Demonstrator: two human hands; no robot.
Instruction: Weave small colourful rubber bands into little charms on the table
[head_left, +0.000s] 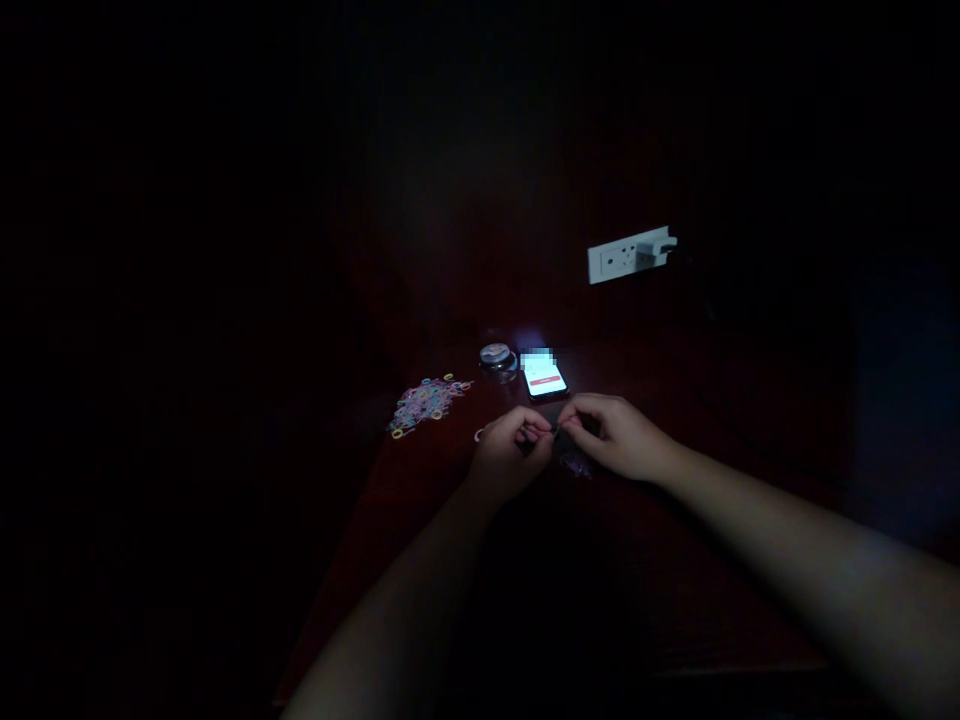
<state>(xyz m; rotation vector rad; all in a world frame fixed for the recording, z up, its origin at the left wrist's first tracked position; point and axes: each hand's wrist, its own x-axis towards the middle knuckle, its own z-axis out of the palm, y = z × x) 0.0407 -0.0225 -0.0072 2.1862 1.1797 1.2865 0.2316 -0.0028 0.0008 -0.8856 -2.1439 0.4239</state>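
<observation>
My left hand and my right hand meet over the dark red table, fingertips almost touching. Both are closed in a pinch on something small and dark between them, too dim to name. Just below my right fingers lies a small heap of thin purplish pieces. A bit of a pink ring shows at the left edge of my left hand. Farther left is a pile of small colourful bands, with a few yellow rings among them.
Beyond my hands lies a phone with its screen lit. Left of it stands a small round lidded jar. A white socket strip with a plug in it is on the wall at the back right. The surroundings are very dark.
</observation>
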